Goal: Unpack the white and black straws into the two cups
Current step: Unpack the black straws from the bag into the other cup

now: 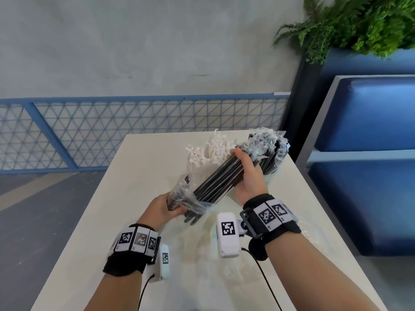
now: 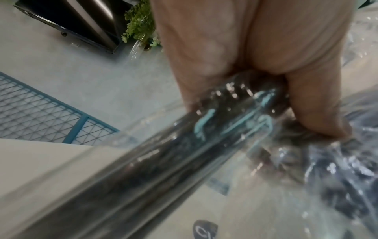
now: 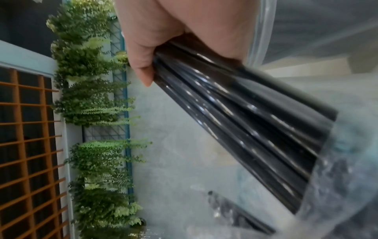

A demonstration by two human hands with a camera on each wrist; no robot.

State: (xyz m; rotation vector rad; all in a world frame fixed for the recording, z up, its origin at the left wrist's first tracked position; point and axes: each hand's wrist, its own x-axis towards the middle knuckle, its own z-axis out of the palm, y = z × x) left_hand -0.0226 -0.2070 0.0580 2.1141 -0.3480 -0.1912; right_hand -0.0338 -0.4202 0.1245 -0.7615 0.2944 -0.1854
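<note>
A bundle of black straws slants above the white table, its lower end still inside a clear plastic bag. My left hand grips the bag's lower end around the straws. Higher up, my right hand wraps around the bare part of the bundle. Behind them, white paper-wrapped straws stand upright, and their cup is mostly hidden. More black straws in clear wrappers stand in a cup behind my right hand.
A blue cushioned bench runs along the table's right side. A fern hangs above it. A blue mesh railing lies beyond the table's far edge. Thin clear plastic lies on the table near my wrists.
</note>
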